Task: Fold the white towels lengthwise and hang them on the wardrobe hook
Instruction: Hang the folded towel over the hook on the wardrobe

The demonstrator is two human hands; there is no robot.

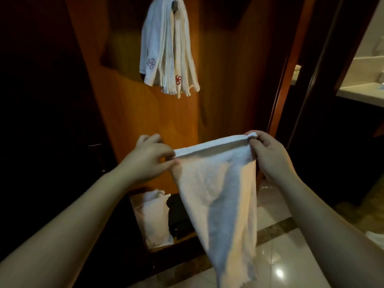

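Note:
A white towel (220, 196) hangs in front of me, stretched by its top edge between both hands. My left hand (148, 160) pinches the left top corner, my right hand (268, 154) pinches the right top corner. The towel's lower end tapers down toward the floor. Above, several folded white towels (166, 50) with embroidered flower marks hang in a bunch from a dark hook (175, 3) on the wooden wardrobe panel (128, 113). The hook is mostly covered by the towels.
A white bag or pillow (152, 219) sits in the open bottom compartment of the wardrobe beside dark items (178, 219). A glossy tiled floor (280, 265) lies below. A doorway with a pale counter (361, 92) is at right.

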